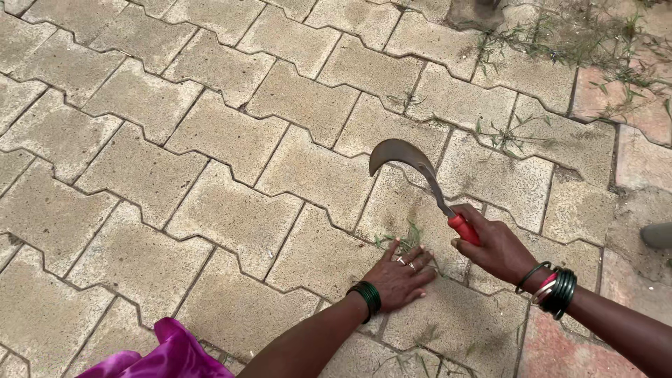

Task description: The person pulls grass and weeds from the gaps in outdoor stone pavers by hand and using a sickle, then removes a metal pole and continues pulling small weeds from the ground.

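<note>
My right hand point(495, 246) grips the red handle of a sickle point(413, 168), whose curved dark blade rises up and to the left over the paving. My left hand point(400, 276) presses flat on a paving block, fingers spread, at a small tuft of grass point(409, 236) growing from a joint. Rings show on its fingers and a dark green bangle on the wrist. Several green and red bangles circle my right wrist.
Interlocking beige paving blocks point(210, 154) cover the ground. Weeds and grass point(581, 42) sprout from joints at the upper right. Pinkish blocks point(630, 105) lie along the right edge. A fold of magenta cloth point(161, 353) shows at the bottom left.
</note>
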